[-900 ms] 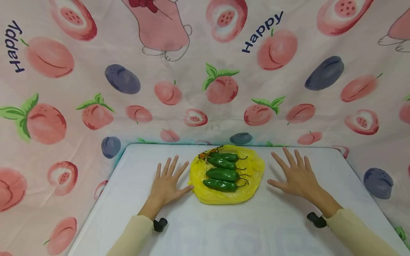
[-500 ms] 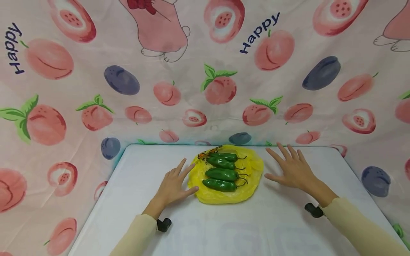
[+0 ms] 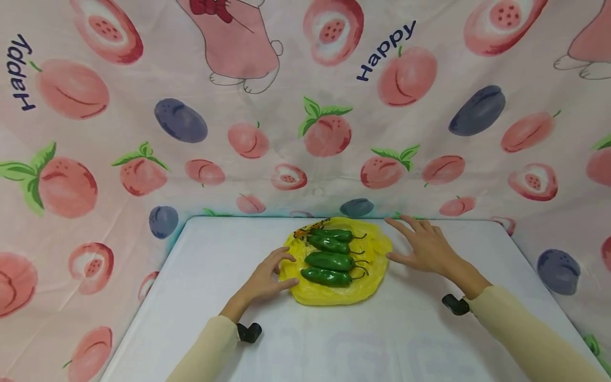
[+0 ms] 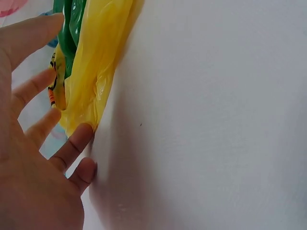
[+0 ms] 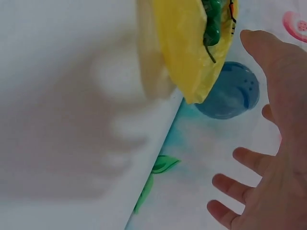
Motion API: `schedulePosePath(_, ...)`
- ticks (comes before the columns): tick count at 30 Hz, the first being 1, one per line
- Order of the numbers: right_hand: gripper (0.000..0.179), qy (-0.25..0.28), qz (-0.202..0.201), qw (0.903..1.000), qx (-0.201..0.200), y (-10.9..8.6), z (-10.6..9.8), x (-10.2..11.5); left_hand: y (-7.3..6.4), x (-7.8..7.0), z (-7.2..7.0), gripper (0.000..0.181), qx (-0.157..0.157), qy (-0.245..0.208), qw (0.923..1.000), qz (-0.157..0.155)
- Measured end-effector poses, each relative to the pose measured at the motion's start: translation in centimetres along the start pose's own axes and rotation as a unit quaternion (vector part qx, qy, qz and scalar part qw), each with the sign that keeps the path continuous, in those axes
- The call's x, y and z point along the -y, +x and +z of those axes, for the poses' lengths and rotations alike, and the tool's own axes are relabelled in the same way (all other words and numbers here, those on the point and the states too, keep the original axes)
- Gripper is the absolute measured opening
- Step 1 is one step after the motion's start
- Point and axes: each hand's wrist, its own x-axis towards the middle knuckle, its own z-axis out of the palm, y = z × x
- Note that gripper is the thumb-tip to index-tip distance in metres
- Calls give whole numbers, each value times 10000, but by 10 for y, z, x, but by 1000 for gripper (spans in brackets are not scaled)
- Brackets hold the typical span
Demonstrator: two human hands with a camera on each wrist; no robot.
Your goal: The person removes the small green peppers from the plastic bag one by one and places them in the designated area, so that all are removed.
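Several green chili peppers (image 3: 328, 277) lie side by side, stems to the right, on a flattened yellow plastic bag (image 3: 329, 298) with an orange and black print at its upper left. My left hand (image 3: 264, 280) is at the bag's left edge, fingers loosely bent and apart. In the left wrist view the left fingertips overlap the yellow bag (image 4: 100, 52); I cannot tell whether they touch it. My right hand (image 3: 429, 248) hovers by the bag's right edge, fingers spread and slightly bent, holding nothing. A gap shows between its fingers and the bag (image 5: 182, 48) in the right wrist view.
Underneath is a white table (image 3: 363, 345), its back edge close behind the bag. A pink fruit-patterned cloth (image 3: 286, 116) hangs behind and at both sides. Small black devices (image 3: 250, 332) sit at both wrists.
Both hands have moved inward toward the bag, the left to the right and the right to the left. Their fingers have gone from widely spread to more bent. Peppers and bag stay put.
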Motion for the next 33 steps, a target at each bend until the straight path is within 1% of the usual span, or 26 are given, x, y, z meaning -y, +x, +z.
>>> schedulePosePath(3, 84, 218, -111, 9997, 37, 8, -2, 3, 2, 2, 0, 45, 36, -92, 9999, -126)
schedulePosePath(6, 81, 505, -326, 9982, 71, 19, -3, 7, 3, 3, 1, 41, 58, -93, 9997, -202)
schedulePosePath(9, 78, 841, -542, 9948, 183, 31, -4, 11, 3, 7, 5, 39, 101, 66, 9996, -239)
schedulePosePath(12, 76, 1116, -665, 9910, 323, 41, -4, 15, 3, 11, 8, 38, 131, 143, 9996, -192)
schedulePosePath(16, 73, 1484, -878, 9839, 474, 52, -4, 22, 1, 13, 12, 38, 90, 134, 9998, -127)
schedulePosePath(20, 70, 1871, -1089, 9737, 704, 63, -1, 29, 1, 13, 13, 41, 42, 229, 9997, -85)
schedulePosePath(23, 70, 1992, -1110, 9696, 884, 70, 2, 33, 0, 13, 13, 42, 21, 315, 9995, -64)
schedulePosePath(27, 68, 2132, -1183, 9646, 1005, 79, 6, 38, 0, 13, 13, 43, 16, 349, 9994, -55)
schedulePosePath(30, 64, 2232, -1325, 9596, 1086, 87, 10, 40, 0, 12, 13, 44, 28, 370, 9993, -68)
schedulePosePath(33, 60, 2269, -1321, 9566, 1266, 96, 15, 43, 2, 12, 12, 45, 45, 384, 9992, -104)
